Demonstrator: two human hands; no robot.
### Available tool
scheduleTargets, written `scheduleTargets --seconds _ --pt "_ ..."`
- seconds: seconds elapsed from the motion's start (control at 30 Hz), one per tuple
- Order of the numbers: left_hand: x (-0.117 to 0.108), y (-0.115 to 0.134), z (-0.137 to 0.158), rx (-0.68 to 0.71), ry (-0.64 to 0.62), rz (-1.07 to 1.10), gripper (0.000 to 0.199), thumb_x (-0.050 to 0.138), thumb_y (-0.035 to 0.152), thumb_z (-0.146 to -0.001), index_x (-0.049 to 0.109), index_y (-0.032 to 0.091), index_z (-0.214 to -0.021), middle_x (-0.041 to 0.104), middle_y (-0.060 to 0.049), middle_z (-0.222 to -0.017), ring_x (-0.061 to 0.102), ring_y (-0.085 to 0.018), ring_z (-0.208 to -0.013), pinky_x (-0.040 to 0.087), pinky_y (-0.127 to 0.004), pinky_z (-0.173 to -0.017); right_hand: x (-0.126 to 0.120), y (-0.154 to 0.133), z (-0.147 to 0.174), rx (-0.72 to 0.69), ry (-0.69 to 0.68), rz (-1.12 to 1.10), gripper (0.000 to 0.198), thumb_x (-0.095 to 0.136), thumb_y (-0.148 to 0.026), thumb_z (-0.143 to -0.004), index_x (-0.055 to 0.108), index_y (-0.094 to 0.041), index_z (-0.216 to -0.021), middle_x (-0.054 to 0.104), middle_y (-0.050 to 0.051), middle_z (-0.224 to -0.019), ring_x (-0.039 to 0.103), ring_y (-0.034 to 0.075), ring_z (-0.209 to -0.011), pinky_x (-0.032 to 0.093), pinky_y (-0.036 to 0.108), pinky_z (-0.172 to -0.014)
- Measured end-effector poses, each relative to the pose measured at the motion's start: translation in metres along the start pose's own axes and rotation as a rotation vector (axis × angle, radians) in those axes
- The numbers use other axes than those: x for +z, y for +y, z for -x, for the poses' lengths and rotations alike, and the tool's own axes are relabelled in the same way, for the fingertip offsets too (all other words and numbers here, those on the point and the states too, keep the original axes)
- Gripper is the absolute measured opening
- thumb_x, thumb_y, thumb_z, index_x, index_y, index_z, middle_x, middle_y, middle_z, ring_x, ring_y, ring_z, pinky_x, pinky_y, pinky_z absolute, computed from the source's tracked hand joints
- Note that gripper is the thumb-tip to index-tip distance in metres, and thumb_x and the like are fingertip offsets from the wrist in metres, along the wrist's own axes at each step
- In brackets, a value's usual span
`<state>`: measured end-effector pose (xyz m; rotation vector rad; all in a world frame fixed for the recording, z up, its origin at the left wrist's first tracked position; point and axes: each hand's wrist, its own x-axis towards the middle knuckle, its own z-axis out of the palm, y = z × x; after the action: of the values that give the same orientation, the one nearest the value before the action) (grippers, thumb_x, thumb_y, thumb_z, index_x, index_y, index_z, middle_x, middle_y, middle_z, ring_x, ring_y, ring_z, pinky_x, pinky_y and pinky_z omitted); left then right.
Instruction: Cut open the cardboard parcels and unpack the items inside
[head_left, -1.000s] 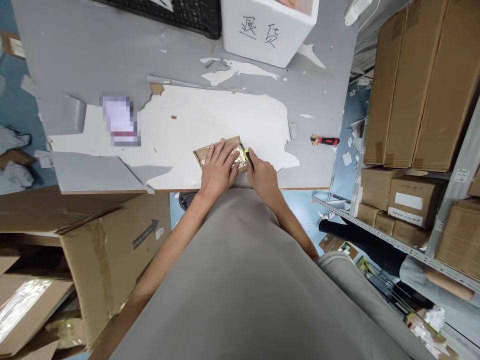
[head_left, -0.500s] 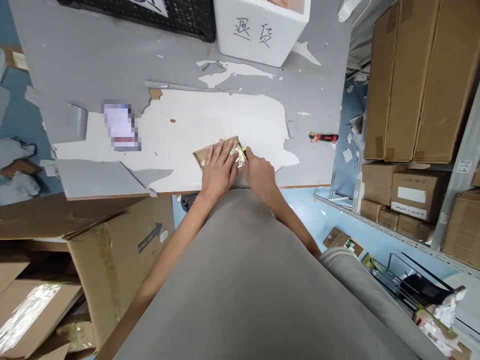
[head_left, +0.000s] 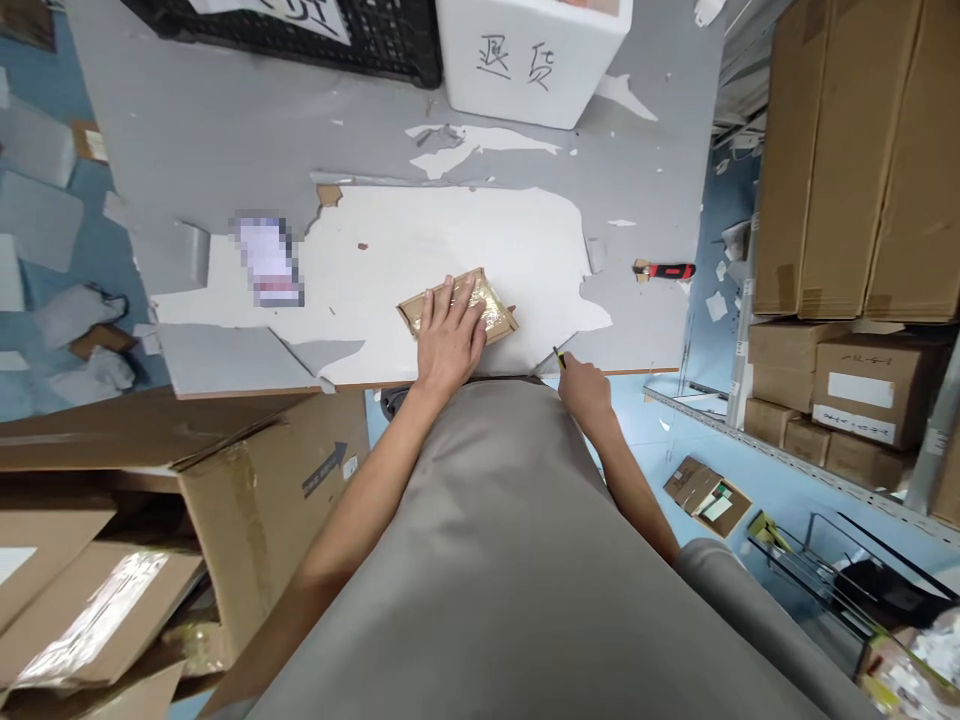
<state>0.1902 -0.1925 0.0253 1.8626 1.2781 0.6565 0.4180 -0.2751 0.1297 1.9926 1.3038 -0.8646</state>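
A small flat cardboard parcel [head_left: 496,312] with shiny clear tape lies tilted on the white patch of the table [head_left: 525,225]. My left hand [head_left: 450,340] rests flat on its left and middle part, fingers spread, pressing it from above. At the parcel's right end a bit of cardboard sticks out. Apart from the parcel, to its lower right by the table's front edge, my right hand [head_left: 589,390] is closed around a yellow-and-black box cutter [head_left: 560,357]. Its tip points up and left; most of the handle is hidden in my fist.
A red-and-black cutter [head_left: 670,271] lies on the right of the table. A pixelated phone-like item [head_left: 268,258] lies left. At the back stand a black crate [head_left: 390,45] and a white foam box [head_left: 517,70]. A large open carton [head_left: 225,500] stands lower left; shelved boxes [head_left: 855,160] rise right.
My right hand with the box cutter has moved away from the parcel, right and toward the table's front edge. My left hand stays on the parcel. The whole view has shifted slightly.
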Motion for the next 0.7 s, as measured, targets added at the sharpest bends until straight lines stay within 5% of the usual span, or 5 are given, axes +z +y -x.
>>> scheduleTargets --seconds 0.13,0.3,0.7 --pt "0.002 0.003 0.006 -0.010 -0.013 -0.027 0.049 0.052 0.058 -0.119 0.075 0.031 -0.153 0.051 -0.007 -0.187 0.026 -0.038 -0.185 0.004 -0.073 -0.152 -0.017 -0.013 0.004 -0.117 0.151 -0.100 0.054 0.038 -0.027 -0.125 0.049 -0.019 -0.178 0.087 0.020 -0.130 0.084 0.035 -0.118 0.059 0.039 -0.096" --pt "0.002 0.005 0.009 -0.012 -0.022 -0.024 0.053 0.048 0.059 -0.120 0.074 0.030 -0.155 0.049 -0.008 -0.188 0.024 -0.038 -0.185 0.003 -0.073 -0.152 -0.044 -0.048 0.006 -0.337 0.218 -0.171 0.061 0.033 -0.024 -0.124 0.042 -0.020 -0.185 0.082 0.017 -0.149 0.080 0.034 -0.127 0.059 0.040 -0.104" --pt "0.002 0.008 0.014 -0.013 -0.055 -0.184 0.055 0.040 0.050 -0.122 0.067 0.027 -0.164 0.041 -0.008 -0.192 0.023 -0.035 -0.186 0.007 -0.070 -0.153 -0.064 -0.056 -0.012 -0.410 0.183 -0.141 0.058 0.039 -0.026 -0.120 0.053 -0.020 -0.176 0.086 0.019 -0.135 0.080 0.040 -0.122 0.062 0.047 -0.101"
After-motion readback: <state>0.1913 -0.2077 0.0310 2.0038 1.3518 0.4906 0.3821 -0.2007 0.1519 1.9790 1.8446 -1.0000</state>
